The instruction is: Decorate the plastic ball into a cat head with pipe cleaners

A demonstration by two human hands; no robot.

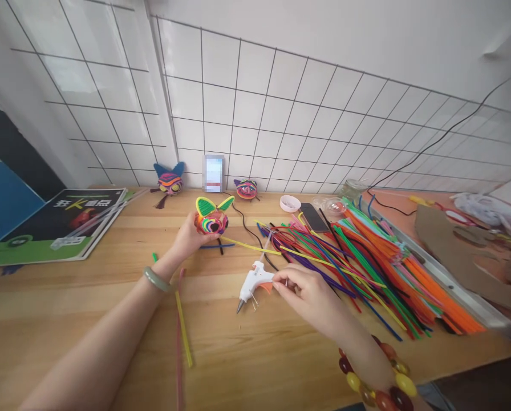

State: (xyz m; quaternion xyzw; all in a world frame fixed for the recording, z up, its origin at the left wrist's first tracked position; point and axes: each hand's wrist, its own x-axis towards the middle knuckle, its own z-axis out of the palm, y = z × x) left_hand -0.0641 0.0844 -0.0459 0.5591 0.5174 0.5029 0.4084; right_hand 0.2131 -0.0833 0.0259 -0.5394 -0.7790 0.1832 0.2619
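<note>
My left hand (pixel 187 233) is closed round a small colourful animal head (pixel 213 224) made of pipe cleaners. The head has green ears edged in yellow and rings of bright colour on its front. A white hot glue gun (pixel 252 282) with an orange trigger rests on the table, nozzle toward me, beside a thin wire stand. My right hand (pixel 303 288) pinches the end of its handle between thumb and fingers. One yellow pipe cleaner (pixel 255 246) runs from near the head toward the pile at the right.
Loose pipe cleaners (pixel 366 268) cover the table's right side. Behind stand two finished heads, one blue-eared (pixel 169 181) and one purple-eared (pixel 246 189), with a propped phone (pixel 213 173) between them. A dark phone (pixel 314 218) lies near a pink dish (pixel 290 203). Magazines (pixel 67 220) lie left.
</note>
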